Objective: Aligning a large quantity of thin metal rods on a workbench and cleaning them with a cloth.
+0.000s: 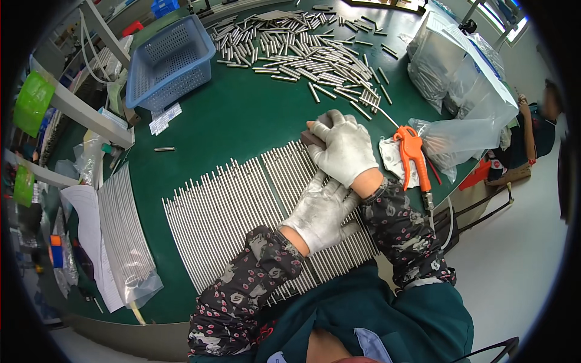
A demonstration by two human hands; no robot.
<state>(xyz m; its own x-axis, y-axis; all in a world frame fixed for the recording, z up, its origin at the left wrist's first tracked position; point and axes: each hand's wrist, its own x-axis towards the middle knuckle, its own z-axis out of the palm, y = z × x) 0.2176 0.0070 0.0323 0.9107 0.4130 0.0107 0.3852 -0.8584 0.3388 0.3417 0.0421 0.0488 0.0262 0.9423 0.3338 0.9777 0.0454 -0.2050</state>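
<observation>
A broad row of thin metal rods [224,212] lies side by side on the green table in front of me. My left hand [319,215], in a white glove, rests flat on the rods with its fingers stretched out. Just beyond it my right hand [345,148], gloved too, grips a small brown-grey block [313,140] at the far ends of the rods. Its underside is hidden, so I cannot tell how firmly it touches them. Both gloves show grey smudges.
Many short metal pins [302,54] are heaped at the back. A blue plastic basket [170,63] stands far left. On the right lie an orange air gun [411,151] and plastic bags [433,66]. Bagged rods [124,224] lie left. Another person [535,130] is at far right.
</observation>
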